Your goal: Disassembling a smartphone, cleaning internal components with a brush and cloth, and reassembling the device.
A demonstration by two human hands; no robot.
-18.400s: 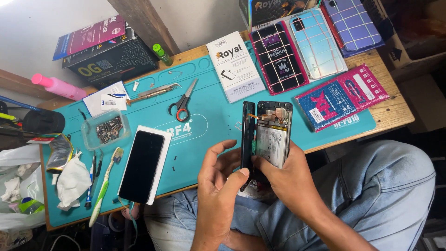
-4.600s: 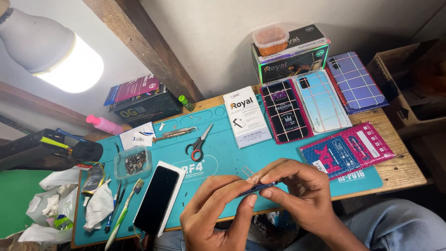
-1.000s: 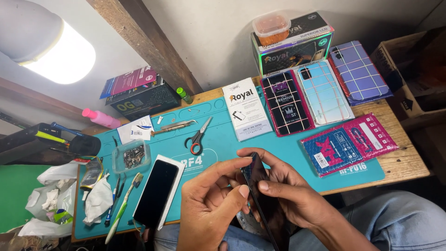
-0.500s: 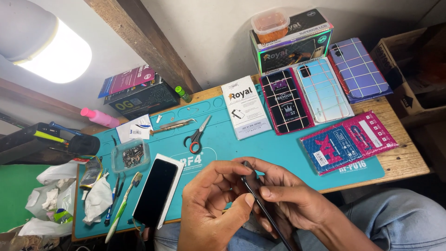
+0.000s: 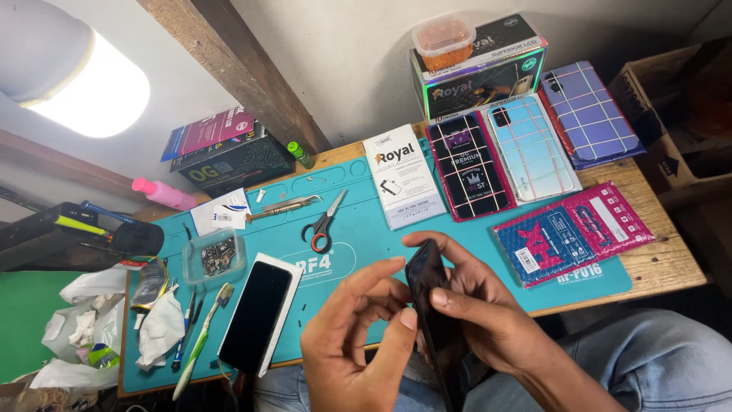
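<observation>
A: What's different from half a second ago?

B: The phone (image 5: 436,320) has turned. Then it showed mostly its thin edge; now more of its dark, glossy face tips up toward the camera. It sits in front of the person's lap, just off the near edge of the worktop (image 5: 656,263), and touches nothing but the hands.

A: And the hands?

B: The right hand (image 5: 488,317) wraps the phone from the right side, index finger arched over the top corner and thumb pressed flat across the face, so it is grasping the phone. The left hand (image 5: 358,336) is curled, thumb and fingertips pinched against the phone's left edge. It seems to be pressing or working along that edge, as I read it.

A: Compared with much earlier?

B: About eighteen seconds back the phone's insides were exposed. Now only a closed dark face shows, which suggests the two halves have come together. I can't tell whether the seam is fully seated.

A: Anything else moved?

B: No. The spare screen (image 5: 255,314) lies where it was on the teal mat (image 5: 366,229), well apart from the hands. The scissors (image 5: 324,221) and parts tray (image 5: 214,255) haven't shifted either.
</observation>
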